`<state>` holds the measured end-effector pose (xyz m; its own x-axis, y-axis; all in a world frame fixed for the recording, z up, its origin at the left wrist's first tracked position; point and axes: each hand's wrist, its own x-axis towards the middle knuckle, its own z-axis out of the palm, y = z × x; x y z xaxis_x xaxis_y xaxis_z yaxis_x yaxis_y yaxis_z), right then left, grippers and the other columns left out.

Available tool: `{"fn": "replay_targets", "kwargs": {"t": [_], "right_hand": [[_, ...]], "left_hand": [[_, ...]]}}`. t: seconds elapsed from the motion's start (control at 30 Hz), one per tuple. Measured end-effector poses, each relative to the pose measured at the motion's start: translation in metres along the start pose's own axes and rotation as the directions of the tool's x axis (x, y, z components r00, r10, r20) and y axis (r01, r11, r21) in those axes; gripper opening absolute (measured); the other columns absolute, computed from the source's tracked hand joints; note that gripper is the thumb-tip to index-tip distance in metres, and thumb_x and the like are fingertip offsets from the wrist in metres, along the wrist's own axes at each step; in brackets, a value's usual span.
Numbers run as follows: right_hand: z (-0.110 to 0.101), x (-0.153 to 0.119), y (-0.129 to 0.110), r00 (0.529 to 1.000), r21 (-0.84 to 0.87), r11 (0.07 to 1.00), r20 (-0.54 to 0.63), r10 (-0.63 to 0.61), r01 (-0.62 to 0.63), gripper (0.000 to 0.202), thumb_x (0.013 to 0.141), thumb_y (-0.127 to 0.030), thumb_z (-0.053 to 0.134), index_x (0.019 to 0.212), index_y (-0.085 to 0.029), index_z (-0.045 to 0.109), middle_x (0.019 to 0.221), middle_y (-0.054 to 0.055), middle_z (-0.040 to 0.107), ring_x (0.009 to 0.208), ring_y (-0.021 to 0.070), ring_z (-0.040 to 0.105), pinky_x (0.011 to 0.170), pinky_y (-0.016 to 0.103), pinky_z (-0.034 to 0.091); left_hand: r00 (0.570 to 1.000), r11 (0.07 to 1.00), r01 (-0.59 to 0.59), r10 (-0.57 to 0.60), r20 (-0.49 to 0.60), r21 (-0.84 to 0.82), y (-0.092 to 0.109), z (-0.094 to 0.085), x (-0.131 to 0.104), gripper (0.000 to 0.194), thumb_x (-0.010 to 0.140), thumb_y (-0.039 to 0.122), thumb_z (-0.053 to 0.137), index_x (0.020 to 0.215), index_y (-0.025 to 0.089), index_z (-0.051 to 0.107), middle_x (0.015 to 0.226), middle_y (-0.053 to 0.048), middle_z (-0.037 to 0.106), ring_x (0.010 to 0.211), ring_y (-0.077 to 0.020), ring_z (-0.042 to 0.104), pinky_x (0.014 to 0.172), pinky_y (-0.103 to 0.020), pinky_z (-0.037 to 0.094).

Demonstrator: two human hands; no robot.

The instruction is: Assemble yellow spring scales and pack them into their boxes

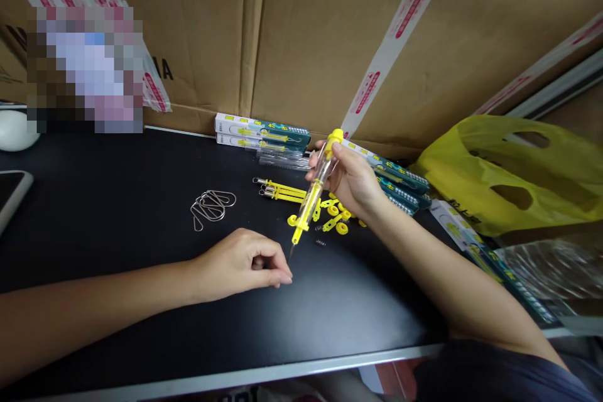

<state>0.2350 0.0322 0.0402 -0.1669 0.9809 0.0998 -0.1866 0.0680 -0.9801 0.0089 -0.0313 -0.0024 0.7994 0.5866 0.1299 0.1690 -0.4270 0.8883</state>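
My right hand is closed around the upper part of a clear tube spring scale with a yellow cap and yellow inner rod. The scale tilts, its lower end pointing toward my left hand. A thin metal hook hangs from that end, and the thumb and forefinger of my left hand pinch at its tip, which the fingers partly hide. Below and behind the tube lie yellow rods with springs, small yellow caps and tabs, and a few tiny springs. Left of these is a pile of metal hooks.
Printed boxes and clear tubes lie by the cardboard wall. More boxes sit behind my right forearm. A yellow plastic bag rests at right. A white-edged device is at the left edge of the black table.
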Motion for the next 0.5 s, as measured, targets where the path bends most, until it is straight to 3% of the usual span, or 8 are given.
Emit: {"fn": "replay_targets", "kwargs": {"t": [0.1, 0.17, 0.27, 0.37, 0.43, 0.5], "right_hand": [[-0.009, 0.006, 0.000, 0.998, 0.033, 0.998, -0.038, -0.046, 0.047, 0.029, 0.080, -0.045, 0.064, 0.094, -0.021, 0.057, 0.073, -0.002, 0.066, 0.061, 0.0118, 0.066, 0.053, 0.023, 0.053], [-0.009, 0.006, 0.001, 0.999, 0.046, 0.998, -0.022, -0.045, 0.046, 0.027, 0.081, -0.044, 0.063, 0.095, -0.021, 0.056, 0.074, -0.002, 0.067, 0.061, 0.0123, 0.067, 0.052, 0.023, 0.053], [0.004, -0.004, 0.001, 0.999, 0.042, 0.999, 0.041, -0.017, 0.016, 0.025, 0.083, -0.043, 0.061, 0.096, -0.023, 0.051, 0.079, -0.002, 0.070, 0.065, 0.0148, 0.069, 0.054, 0.025, 0.054], [0.024, -0.018, 0.003, 0.995, 0.024, 1.000, 0.103, -0.016, 0.014, 0.022, 0.087, -0.041, 0.058, 0.095, -0.024, 0.047, 0.089, 0.001, 0.073, 0.079, 0.0167, 0.071, 0.070, 0.031, 0.057], [0.036, -0.027, 0.005, 0.991, -0.012, 0.999, 0.130, -0.039, 0.041, 0.019, 0.089, -0.039, 0.056, 0.093, -0.023, 0.047, 0.097, 0.004, 0.074, 0.093, 0.0179, 0.069, 0.085, 0.036, 0.054], [0.045, -0.035, 0.010, 0.985, -0.022, 0.999, 0.166, -0.044, 0.049, 0.019, 0.089, -0.039, 0.056, 0.094, -0.023, 0.046, 0.106, 0.005, 0.072, 0.101, 0.0188, 0.066, 0.092, 0.039, 0.050]], "left_hand": [[0.997, 0.998, -0.059, 0.058, 0.054, 0.022, 0.001, 0.002, -0.001, 0.014, 0.081, 0.026, 0.067, 0.076, 0.014, 0.072, 0.064, -0.001, 0.069, 0.048, -0.0053, 0.049, 0.049, -0.016, 0.036], [0.997, 0.996, -0.076, 0.075, 0.022, 0.042, 0.001, -0.001, -0.001, 0.014, 0.080, 0.027, 0.067, 0.076, 0.014, 0.073, 0.064, -0.001, 0.069, 0.048, -0.0057, 0.049, 0.049, -0.017, 0.037], [0.978, 0.998, -0.027, 0.038, -0.206, 0.053, 0.000, -0.010, 0.001, 0.024, 0.085, 0.032, 0.061, 0.072, 0.016, 0.073, 0.066, -0.002, 0.069, 0.057, -0.0092, 0.057, 0.055, -0.020, 0.042], [0.864, 0.999, 0.034, -0.033, -0.503, -0.006, -0.003, -0.020, 0.004, 0.036, 0.092, 0.036, 0.048, 0.071, 0.016, 0.070, 0.062, -0.001, 0.063, 0.060, -0.0100, 0.057, 0.058, -0.021, 0.044], [0.826, 0.993, -0.002, -0.064, -0.559, -0.116, -0.003, -0.022, 0.006, 0.027, 0.091, 0.038, 0.051, 0.085, 0.016, 0.065, 0.070, 0.000, 0.062, 0.065, -0.0105, 0.058, 0.060, -0.021, 0.047], [0.849, 0.966, -0.062, -0.080, -0.523, -0.249, -0.001, -0.020, 0.007, 0.023, 0.085, 0.037, 0.060, 0.100, 0.019, 0.057, 0.088, 0.000, 0.062, 0.076, -0.0119, 0.062, 0.068, -0.023, 0.051]]}}
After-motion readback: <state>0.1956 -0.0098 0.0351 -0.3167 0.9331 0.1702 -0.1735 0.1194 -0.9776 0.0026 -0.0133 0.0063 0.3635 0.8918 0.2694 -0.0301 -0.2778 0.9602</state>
